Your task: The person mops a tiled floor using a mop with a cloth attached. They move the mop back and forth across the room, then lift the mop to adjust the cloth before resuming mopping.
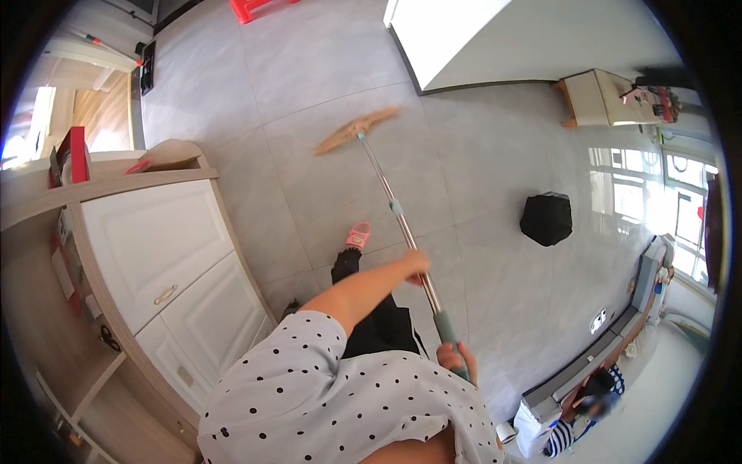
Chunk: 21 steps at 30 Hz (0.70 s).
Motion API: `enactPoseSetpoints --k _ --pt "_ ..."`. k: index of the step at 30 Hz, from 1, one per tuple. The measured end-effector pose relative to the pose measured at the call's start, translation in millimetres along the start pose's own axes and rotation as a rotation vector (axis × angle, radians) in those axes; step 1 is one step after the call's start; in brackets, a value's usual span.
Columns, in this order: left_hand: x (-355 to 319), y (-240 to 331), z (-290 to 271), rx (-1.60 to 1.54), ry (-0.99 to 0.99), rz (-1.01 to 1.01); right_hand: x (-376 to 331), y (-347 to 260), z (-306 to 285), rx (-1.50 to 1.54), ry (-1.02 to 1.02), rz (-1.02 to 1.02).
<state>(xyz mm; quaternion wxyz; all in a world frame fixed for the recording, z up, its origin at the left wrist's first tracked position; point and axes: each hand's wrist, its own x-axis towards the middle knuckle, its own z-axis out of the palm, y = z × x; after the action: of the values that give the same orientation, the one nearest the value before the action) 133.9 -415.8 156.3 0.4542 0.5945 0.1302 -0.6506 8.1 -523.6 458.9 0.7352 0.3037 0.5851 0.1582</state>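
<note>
A flat mop with a tan fibre head [357, 130] rests on the grey tiled floor [332, 189] ahead of me. Its metal pole [379, 172] slants from the head back toward my body. My left hand [417, 265] is closed round the pole partway down, below a pale blue collar. Nearer my body, my right hand [457, 359] grips the grey-green handle sleeve [445, 328] at the top end. The mop head looks slightly blurred. My foot in a pink slipper [358, 235] stands left of the pole.
White cabinets [158, 247] with a wooden top line my left. A black stool-like object [546, 219] stands on the floor to the right. A white wall corner [423, 81] juts in ahead, and a red stool [251, 8] is beyond. At right, a person sits by a grey sofa [576, 363].
</note>
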Motion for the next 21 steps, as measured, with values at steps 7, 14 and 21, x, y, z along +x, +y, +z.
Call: enactPoseSetpoints --k 7,14,21 --pt "-99 9 118 -0.419 0.056 -0.027 -82 -19 -92 -0.648 0.291 -0.42" --pt "-92 -11 71 -0.192 0.401 0.335 -69 -17 -49 -0.877 0.417 -0.278" --pt "-80 66 -153 -0.751 0.536 0.419 148 11 114 -1.221 0.068 -0.036"
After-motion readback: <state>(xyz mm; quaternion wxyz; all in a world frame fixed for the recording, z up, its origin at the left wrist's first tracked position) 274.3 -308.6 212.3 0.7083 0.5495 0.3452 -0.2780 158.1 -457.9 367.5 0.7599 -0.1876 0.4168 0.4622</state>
